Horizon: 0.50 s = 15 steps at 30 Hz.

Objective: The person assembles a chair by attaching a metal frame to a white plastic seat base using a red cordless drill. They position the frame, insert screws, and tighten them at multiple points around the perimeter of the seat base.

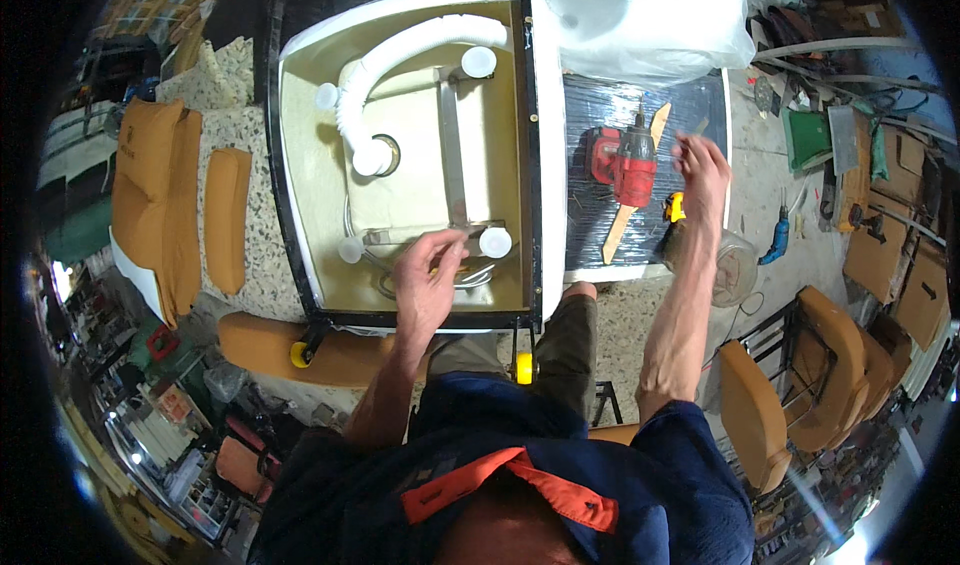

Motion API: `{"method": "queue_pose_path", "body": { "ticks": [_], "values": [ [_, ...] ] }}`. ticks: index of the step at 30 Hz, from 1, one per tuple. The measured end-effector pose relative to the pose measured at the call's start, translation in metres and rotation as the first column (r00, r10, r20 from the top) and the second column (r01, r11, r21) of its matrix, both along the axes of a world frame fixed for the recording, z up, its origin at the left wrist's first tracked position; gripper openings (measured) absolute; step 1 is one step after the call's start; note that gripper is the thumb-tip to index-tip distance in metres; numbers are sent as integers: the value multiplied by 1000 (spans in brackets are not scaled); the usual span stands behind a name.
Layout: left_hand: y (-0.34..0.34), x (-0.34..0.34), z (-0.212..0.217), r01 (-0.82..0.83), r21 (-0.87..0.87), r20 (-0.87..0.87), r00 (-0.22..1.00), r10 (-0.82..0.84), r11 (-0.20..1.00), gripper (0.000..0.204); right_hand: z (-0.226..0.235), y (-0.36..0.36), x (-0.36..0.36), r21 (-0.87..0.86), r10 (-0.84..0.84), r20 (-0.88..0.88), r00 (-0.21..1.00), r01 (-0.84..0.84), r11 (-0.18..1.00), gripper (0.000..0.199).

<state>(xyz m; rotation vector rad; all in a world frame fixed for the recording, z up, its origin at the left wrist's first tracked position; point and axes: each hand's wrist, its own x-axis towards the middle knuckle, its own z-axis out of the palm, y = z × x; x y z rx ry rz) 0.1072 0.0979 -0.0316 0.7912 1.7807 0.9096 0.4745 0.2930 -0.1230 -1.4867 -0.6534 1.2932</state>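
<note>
Two tan cushions, lying on the speckled floor beyond the left edge of the cream tub.

One cream tub, in a black frame: white ribbed hose curving along its far edge; metal bar running far to near; four white round caps toward its corners.

One left hand, above the tub's near edge, right of middle; fingers curled, thumb close to forefinger. Whether anything is held: cannot tell. Nearest item: the white cap at the near right corner, to its right.

One red power driver, across a wooden strip, middle of the black film-wrapped panel; long axis far to near, nose toward the panel's far edge, battery toward its left edge. It lies just left of the right hand, the nearer of the two.

One right hand, above the panel's right edge; fingers bent in, gap narrow; contents, if any, cannot be told.

One blue drill, on the floor past the panel's right edge. Tan chairs, far right of the room.
</note>
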Motion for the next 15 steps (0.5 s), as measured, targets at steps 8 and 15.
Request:
{"method": "queue_pose_path", "body": {
  "ticks": [8, 15],
  "values": [
    [-61, -5, 19, 189, 67, -257, 952, -166, 980, 15, -32, 83, -66, -125, 138, 295, 946, -105, 987, 23],
    [-63, -2, 12, 119, 173, -295, 953, -64, 978, 17, -27, 81, -64, -150, 265, 393, 881, -223, 963, 19]
  ]
}}
